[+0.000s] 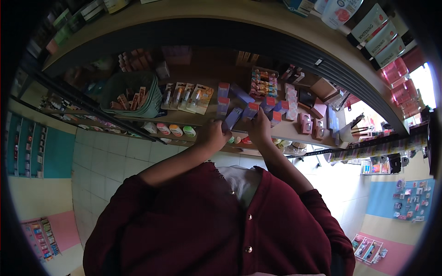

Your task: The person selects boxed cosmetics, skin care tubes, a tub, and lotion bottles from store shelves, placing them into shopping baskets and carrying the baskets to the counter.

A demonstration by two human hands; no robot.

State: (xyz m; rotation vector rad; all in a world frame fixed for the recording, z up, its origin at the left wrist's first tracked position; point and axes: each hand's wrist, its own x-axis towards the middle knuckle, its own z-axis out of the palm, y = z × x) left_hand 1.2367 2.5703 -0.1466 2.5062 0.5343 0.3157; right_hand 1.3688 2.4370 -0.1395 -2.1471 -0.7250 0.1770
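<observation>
My left hand (213, 134) grips a small purple carton (232, 118), tilted at the front edge of a wooden shelf (198, 116). Close by on the right, my right hand (259, 126) has its fingers on another purple carton with an orange-red end (251, 110). Two similar cartons (223, 97) stand one behind the other just left of my hands. One purple box (241, 93) lies slanted behind them. To the right of my right hand are several more cartons (277, 109) with orange-red ends.
A green plastic basket (133, 93) holding small boxes stands at the left, beside blister-carded tubes (188, 96). A display box (264, 82) sits behind. An upper shelf's dark edge (207, 32) overhangs, carrying whitening cream tubes (374, 34). Bottles with coloured caps (176, 130) line a lower shelf.
</observation>
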